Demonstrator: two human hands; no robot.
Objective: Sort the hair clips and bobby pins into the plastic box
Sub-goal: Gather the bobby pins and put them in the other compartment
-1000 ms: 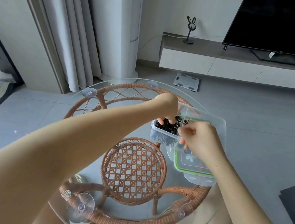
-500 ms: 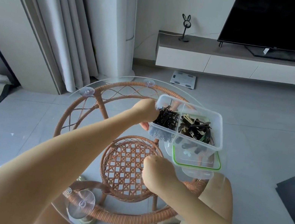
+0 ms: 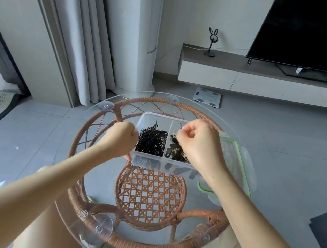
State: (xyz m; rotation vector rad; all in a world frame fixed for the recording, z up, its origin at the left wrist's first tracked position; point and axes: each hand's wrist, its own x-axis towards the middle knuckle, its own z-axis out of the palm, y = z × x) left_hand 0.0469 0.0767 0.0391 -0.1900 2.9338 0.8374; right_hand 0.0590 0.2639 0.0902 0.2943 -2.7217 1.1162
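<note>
— What's the room like?
— Grey floor, curtain, television, and a round glass table on rattan.
— And the box?
— The plastic box is toward the table's far edge, with bobby pins in the left compartment and hair clips in the right. The left hand grips its left wall. The right hand curls over the clips; I cannot tell whether it pinches one.
— Any change?
— That hand was fisted mid-table.

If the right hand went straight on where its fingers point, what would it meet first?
Probably the hair clips in the box's right compartment, right under the right hand; depth is unclear.
</note>
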